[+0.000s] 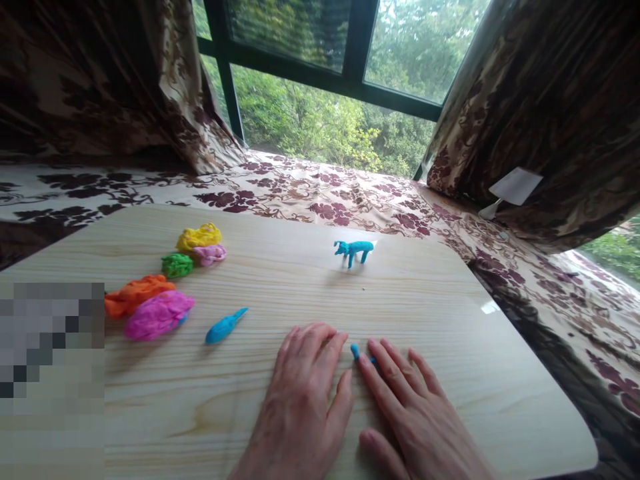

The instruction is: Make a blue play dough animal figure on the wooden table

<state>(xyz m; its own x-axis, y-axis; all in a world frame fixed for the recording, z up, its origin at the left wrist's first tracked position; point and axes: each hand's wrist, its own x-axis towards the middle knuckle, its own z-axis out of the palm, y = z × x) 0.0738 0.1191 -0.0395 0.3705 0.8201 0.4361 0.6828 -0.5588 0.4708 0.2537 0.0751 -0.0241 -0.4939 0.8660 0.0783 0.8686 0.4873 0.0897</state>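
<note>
On the wood-grain table (pixel 280 280), my right hand (pixel 410 400) lies palm down, its fingertips touching a small roll of blue clay (pixel 355 351). Part of that roll is hidden under the fingers, and another bit of blue shows between them. Just left of it rests my left hand (pixel 310 380), palm down with fingers stretched out, apart from the roll. Farther back stands a blue clay animal figure (pixel 357 249) on its legs. A blue clay lump (pixel 223 327) with a pointed tail lies to the left of my left hand.
Pink clay (pixel 157 315), orange clay (pixel 140 295), green clay (pixel 177 265), yellow clay (pixel 200 236) and pale pink clay (pixel 211 255) sit at the table's left. A flowered cloth (pixel 325 193) spreads behind it below a window. A white lamp (pixel 516 185) stands back right.
</note>
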